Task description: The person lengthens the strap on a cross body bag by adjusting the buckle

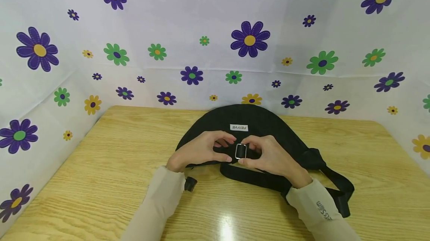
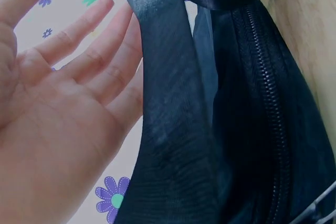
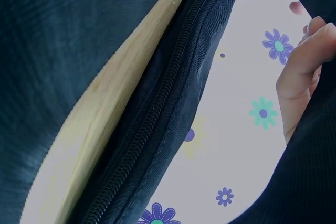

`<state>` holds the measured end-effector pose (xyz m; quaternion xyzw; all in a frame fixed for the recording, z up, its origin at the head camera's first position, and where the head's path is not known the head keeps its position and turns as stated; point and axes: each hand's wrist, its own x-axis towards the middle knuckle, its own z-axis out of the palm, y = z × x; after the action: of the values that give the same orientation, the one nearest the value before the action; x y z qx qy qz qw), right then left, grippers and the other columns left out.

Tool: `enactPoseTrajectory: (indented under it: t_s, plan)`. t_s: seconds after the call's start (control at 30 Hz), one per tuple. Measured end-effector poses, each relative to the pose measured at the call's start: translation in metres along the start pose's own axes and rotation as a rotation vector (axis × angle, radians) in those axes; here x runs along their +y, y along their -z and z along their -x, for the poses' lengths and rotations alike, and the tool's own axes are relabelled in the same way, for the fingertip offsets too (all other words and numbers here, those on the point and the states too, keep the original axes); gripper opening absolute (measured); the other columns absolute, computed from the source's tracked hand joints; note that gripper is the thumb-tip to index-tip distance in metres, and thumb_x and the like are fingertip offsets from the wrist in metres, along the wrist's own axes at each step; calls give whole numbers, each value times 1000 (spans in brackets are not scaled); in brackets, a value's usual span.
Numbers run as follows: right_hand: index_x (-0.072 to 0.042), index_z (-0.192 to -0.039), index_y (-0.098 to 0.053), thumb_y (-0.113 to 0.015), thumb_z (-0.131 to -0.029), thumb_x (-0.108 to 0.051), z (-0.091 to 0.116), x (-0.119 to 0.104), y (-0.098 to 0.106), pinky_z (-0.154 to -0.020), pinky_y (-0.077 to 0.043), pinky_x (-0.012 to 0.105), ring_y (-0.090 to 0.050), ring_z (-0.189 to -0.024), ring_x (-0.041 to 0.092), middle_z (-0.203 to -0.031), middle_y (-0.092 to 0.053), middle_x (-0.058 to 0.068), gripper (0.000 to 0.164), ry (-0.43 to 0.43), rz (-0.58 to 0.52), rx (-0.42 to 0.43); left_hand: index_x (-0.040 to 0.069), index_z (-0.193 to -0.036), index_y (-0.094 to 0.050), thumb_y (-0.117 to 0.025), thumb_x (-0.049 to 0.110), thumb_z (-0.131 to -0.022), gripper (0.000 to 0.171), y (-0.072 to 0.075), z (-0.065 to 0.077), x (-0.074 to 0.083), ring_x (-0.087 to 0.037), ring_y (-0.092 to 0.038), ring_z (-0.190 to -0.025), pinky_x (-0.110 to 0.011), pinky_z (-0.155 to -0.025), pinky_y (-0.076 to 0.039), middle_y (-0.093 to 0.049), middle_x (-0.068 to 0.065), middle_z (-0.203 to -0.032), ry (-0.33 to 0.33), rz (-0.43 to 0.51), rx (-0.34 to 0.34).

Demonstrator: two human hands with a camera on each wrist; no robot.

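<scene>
Two hands meet in front of the black bag [image 1: 248, 116], which lies on the table [image 1: 134, 136], its label [image 1: 239, 127] upside down to the person (the strap [image 1: 250, 177] side faces them). The right hand [image 1: 268, 155] pinches the strap's metal buckle [image 1: 240, 151] from its right, thumb below and fingers above, a hold that seems meant to steady it and leave its left side free. Just beside it, the left hand [image 1: 203, 147] is spread, thumb apart from fingers, and appears to grip nothing. With the table bearing the bag, neither hand need support it. The strap loops loosely rightward, probably giving slack to raise the buckle.
</scene>
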<state>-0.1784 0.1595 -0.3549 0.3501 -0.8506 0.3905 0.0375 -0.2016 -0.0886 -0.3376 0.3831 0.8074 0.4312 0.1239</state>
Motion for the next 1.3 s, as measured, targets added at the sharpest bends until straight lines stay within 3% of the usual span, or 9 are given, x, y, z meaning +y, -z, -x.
enactPoseTrajectory:
  t_s: [0.3,0.73,1.07,1.3]
  plan:
    - [0,-107,-71,-83,-83,-14,0,-1,0,-50,-36,25,-43,-51,3,-66,-51,-13,30,3,-9,-4,-3,-129,-64,-80,11,-89,46,-6,-5,-1,-18,-65,-108,-30,-96,-50,-67,-12,-123,0,25,-20]
    - [1,-111,-71,-83,-85,-16,-1,-4,1,-52,-37,24,-46,-54,6,-68,-53,-9,32,-84,-58,-51,-2,-124,-67,-76,10,-92,35,-10,-5,-2,-11,-66,-99,-24,-87,-52,-70,-7,-112,21,54,-24]
    - [6,-115,-68,-75,-91,-6,2,2,11,-61,-43,26,-53,-66,12,-80,-58,4,28,-172,-324,-147,3,-117,-69,-80,13,-87,34,-9,-3,-3,-14,-65,-99,-34,-95,-51,-68,-2,-109,-31,54,30]
    - [13,-111,-65,-68,-95,-6,6,9,20,-71,-48,24,-56,-78,12,-85,-64,2,25,-308,-519,-188,4,-117,-68,-78,15,-87,34,-4,-2,-4,-20,-65,-103,-33,-94,-51,-68,-1,-109,-17,72,53]
